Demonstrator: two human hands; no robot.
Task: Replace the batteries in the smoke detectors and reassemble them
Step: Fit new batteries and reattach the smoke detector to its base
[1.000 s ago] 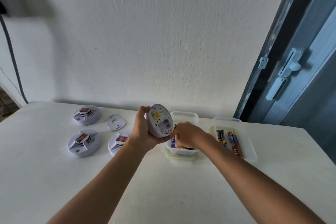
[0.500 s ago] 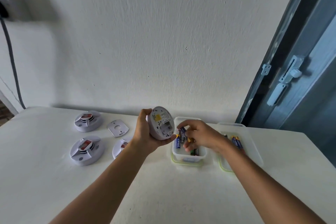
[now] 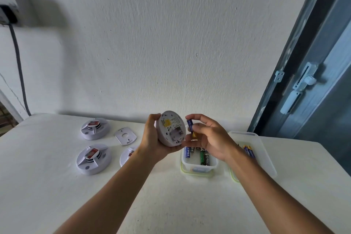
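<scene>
1. Step in hand, as judged: loading a fresh battery into one smoke detector; the other units wait on the table [image 3: 171,205].
2. Left hand [image 3: 152,138] grips the open smoke detector [image 3: 171,129] by its rim, fingers curled round the far edge, thumb side underneath. It is held above the table, underside turned toward the camera, battery bay visible low on that face.
3. Right hand [image 3: 207,137] pinches a blue battery [image 3: 190,127] between thumb and fingertips, roughly upright, just right of the detector and close to the bay. The remaining fingers are loosely curled.
4. Below the right hand: clear tub [image 3: 198,167] with several batteries. A second tub [image 3: 266,154] lies right of it, partly hidden by the forearm.
5. Left side of table: three detectors and a loose cover plate [image 3: 125,136].
6. Next move likely calls for tipping the battery to lie along the bay and matching polarity; markings are too small to read here.
</scene>
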